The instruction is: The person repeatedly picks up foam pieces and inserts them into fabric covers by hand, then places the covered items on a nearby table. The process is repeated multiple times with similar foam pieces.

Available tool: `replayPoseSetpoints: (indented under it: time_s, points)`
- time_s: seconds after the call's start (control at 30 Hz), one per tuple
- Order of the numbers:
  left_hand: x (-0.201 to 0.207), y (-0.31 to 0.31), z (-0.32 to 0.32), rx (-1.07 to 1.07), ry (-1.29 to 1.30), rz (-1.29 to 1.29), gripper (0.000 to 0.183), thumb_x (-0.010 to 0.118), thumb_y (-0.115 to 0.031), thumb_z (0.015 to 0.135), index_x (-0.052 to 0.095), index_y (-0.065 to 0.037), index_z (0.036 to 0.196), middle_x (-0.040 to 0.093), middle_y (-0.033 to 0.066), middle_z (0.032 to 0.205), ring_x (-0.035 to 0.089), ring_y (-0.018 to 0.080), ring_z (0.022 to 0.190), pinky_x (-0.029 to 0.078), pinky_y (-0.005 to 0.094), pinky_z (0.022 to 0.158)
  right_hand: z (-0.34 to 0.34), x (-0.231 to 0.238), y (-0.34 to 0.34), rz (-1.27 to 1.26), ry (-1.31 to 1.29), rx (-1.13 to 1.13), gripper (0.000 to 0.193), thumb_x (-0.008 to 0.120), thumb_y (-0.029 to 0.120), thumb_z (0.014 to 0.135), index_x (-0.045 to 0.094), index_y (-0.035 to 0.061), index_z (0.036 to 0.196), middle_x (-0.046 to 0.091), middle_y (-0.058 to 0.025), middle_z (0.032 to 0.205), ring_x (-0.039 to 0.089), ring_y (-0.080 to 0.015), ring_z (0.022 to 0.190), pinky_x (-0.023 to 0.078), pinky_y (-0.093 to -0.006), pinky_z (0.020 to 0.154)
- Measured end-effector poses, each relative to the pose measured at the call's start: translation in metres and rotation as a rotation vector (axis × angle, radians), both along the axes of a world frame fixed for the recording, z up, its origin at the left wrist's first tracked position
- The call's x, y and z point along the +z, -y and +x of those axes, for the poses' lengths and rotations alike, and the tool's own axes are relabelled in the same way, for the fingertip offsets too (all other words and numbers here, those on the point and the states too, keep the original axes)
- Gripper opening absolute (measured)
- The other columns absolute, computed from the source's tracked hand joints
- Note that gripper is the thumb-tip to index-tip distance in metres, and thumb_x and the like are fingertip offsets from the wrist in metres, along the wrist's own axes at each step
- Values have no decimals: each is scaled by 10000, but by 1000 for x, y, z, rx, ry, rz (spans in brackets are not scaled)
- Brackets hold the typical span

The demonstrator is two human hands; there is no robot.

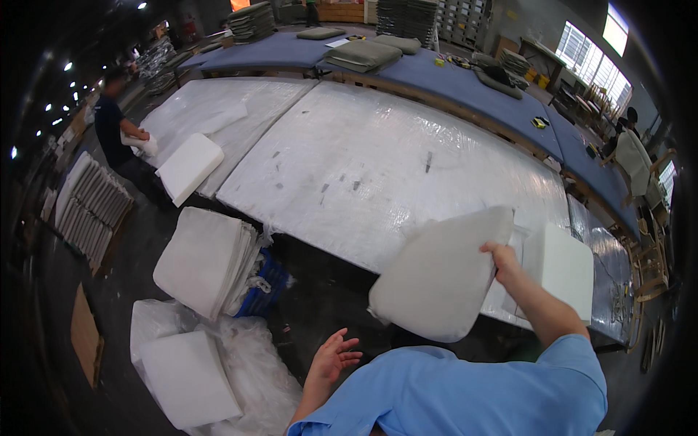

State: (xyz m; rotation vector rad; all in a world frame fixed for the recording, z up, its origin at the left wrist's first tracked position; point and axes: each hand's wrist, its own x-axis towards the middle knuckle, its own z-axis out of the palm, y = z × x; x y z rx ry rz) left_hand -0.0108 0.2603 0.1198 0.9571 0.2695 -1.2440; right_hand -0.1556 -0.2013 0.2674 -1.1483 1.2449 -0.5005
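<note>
The right hand (502,258) grips the far right edge of a white foam cushion (440,283), fingers curled over its rim, and holds it up in the air, tilted, above the near edge of the tabletop (378,160). The cushion is one rounded pad, wider at its near end, and it hangs to the left of the right forearm. The left hand (333,357) is open and holds nothing, fingers spread, palm up, well below and to the left of the cushion and apart from it, over the dark floor (320,298).

The tabletop is covered with a clear plastic sheet. On its right near corner, just beyond the held cushion, lies one white rectangular foam block (563,265). A second foam block (189,167) lies at the left edge of the tabletop. On the floor to the left stands one stack of white sheets (203,261) resting on a blue crate (269,280), and nearer still one foam slab (185,378) lies on a crumpled plastic bag (254,363).

At the far left a person in a dark shirt (113,123) stands by the tabletop holding something white. Across the far side runs a blue bench (451,83) carrying grey-green cushions (363,54); at least four show. Another person (632,156) sits at the far right.
</note>
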Motion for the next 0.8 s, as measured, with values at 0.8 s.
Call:
replayPoseSetpoints:
  time_s: [0.8]
  points:
    - [78, 180, 171, -376, 650, 105, 535, 557, -362, 1094, 502, -59, 1531, 570, 105, 1506, 526, 195, 1356, 378, 331, 1153, 103, 16, -41, -1232, -112, 1490, 701, 749, 125, 686, 577, 86, 1365, 671, -125, 1269, 678, -322, 1108, 512, -465, 987]
